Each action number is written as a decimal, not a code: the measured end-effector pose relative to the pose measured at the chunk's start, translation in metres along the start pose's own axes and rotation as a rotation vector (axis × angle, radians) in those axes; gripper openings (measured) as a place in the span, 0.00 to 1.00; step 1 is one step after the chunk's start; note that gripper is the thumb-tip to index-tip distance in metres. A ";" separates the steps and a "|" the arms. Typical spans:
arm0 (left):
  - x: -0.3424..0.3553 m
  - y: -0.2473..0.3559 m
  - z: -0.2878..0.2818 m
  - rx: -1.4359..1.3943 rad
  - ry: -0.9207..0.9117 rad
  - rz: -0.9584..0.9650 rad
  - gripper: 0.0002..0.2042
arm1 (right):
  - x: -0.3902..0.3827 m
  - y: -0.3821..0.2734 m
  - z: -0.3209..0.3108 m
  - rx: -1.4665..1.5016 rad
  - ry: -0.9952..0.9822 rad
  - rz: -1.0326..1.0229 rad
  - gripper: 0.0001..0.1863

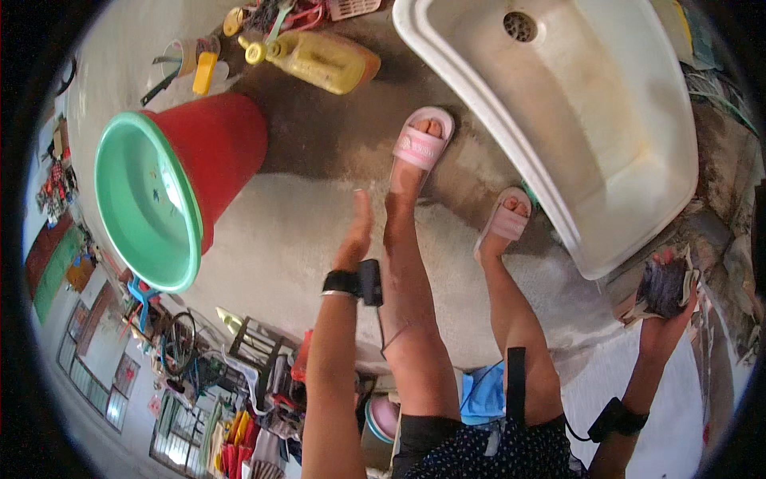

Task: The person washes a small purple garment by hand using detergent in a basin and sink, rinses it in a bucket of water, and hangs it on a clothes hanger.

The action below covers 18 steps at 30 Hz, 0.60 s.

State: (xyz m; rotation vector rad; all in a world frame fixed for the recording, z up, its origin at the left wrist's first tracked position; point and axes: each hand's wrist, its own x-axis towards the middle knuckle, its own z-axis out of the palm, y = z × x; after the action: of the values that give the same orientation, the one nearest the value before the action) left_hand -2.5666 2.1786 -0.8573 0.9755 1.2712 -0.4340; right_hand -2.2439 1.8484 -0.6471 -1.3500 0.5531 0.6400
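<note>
My left hand (pixel 358 227) is in the air beside my left shin, seen edge-on with its fingers stretched out and nothing visible in it. A dark band with a small box circles that wrist. At the far right, my right hand (pixel 678 319) is closed around a dark purple-grey, fuzzy-looking pad (pixel 663 289) with pale edges; its exact kind is unclear. The pad is just beyond the near corner of a white basin (pixel 471 88), which has a round drain and brownish stains. My feet are in pink slippers (pixel 421 146) on the concrete floor.
A red bucket (pixel 227 136) stands at the left with a green basin (pixel 148 199) tilted at its mouth. Behind lie a yellow bottle (pixel 323 62) and a cup with tools (pixel 191 57). Stones (pixel 730 231) border the white basin's right side; clutter (pixel 255 375) fills the lower left.
</note>
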 end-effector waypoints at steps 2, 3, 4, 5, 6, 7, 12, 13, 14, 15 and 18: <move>-0.003 0.011 -0.046 -0.350 0.073 -0.100 0.53 | -0.004 0.004 0.013 0.002 -0.005 0.016 0.24; -0.005 0.023 -0.048 -0.420 0.061 -0.055 0.54 | -0.006 0.000 0.012 -0.014 0.028 0.005 0.24; -0.012 0.035 -0.047 -0.490 0.049 -0.009 0.54 | -0.008 -0.003 0.011 -0.028 0.061 -0.006 0.24; -0.018 0.034 -0.044 -0.490 0.047 -0.015 0.54 | -0.011 -0.007 0.011 -0.004 0.098 0.018 0.24; -0.026 0.039 -0.045 -0.666 -0.026 0.032 0.54 | -0.011 -0.005 0.011 0.018 0.064 0.029 0.24; -0.034 0.044 -0.046 -0.840 -0.102 0.080 0.54 | -0.013 -0.004 0.012 0.039 0.033 0.042 0.24; -0.073 0.068 -0.037 -1.096 -0.204 0.141 0.50 | -0.018 -0.004 0.022 0.114 0.051 0.090 0.25; -0.078 0.071 -0.031 -1.112 -0.264 0.156 0.49 | -0.021 -0.012 0.022 0.107 0.048 0.083 0.25; -0.081 0.075 -0.026 -1.127 -0.324 0.169 0.48 | -0.020 -0.017 0.023 0.107 0.039 0.076 0.25; -0.087 0.079 -0.021 -1.132 -0.339 0.145 0.48 | -0.020 -0.023 0.022 0.094 0.042 0.078 0.25; -0.117 0.094 -0.033 -1.049 -0.327 0.193 0.47 | -0.024 -0.033 0.024 0.067 -0.018 0.074 0.25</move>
State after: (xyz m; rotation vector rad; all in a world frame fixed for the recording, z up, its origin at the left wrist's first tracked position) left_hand -2.5496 2.2301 -0.7134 0.1114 0.8940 0.2326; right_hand -2.2376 1.8666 -0.6035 -1.2648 0.6071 0.6873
